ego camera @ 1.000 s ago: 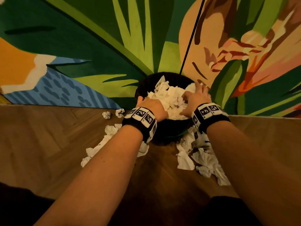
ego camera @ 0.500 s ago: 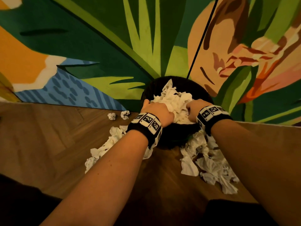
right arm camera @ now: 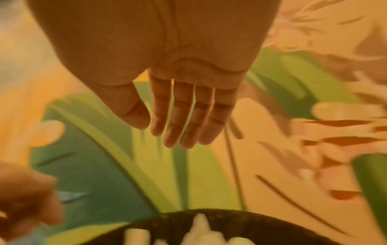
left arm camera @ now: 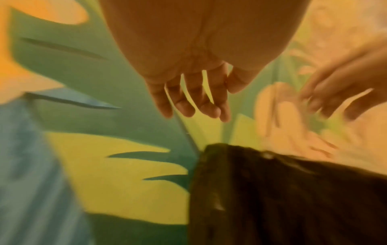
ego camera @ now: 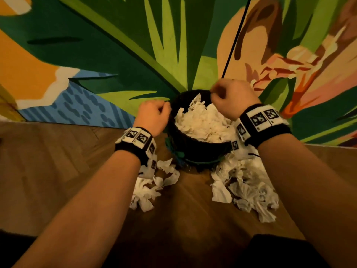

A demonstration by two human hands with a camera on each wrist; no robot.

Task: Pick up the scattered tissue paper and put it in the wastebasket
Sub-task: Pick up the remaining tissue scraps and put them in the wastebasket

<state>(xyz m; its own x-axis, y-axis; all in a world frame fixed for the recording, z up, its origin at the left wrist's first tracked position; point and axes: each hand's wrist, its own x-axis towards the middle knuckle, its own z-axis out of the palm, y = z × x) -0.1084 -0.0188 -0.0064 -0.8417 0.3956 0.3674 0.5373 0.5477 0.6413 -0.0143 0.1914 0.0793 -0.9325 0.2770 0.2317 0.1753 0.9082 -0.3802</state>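
Observation:
A black wastebasket (ego camera: pixel 195 149) stands against the wall, heaped with white tissue paper (ego camera: pixel 204 122). More crumpled tissue lies on the floor in a left pile (ego camera: pixel 148 190) and a larger right pile (ego camera: pixel 249 190) at the basket's foot. My left hand (ego camera: pixel 152 117) hovers just left of the rim, holding nothing. My right hand (ego camera: pixel 229 97) hangs above the far right rim, also holding nothing. In the left wrist view the left fingers (left arm camera: pixel 194 102) hang loose beside the basket wall (left arm camera: pixel 272 190). In the right wrist view the right fingers (right arm camera: pixel 182 119) hang straight over the basket rim (right arm camera: pixel 188 215).
A painted wall (ego camera: pixel 116 55) with green leaves rises right behind the basket. A black cord (ego camera: pixel 235 35) runs up it. Brown wooden floor (ego camera: pixel 58 171) spreads left and in front. Dark shapes (ego camera: pixel 270 252) fill the bottom edge.
Both hands have lifted off the tissue heap they were pressing in the basket. The left one has drawn back to the left of the rim and the right one has risen.

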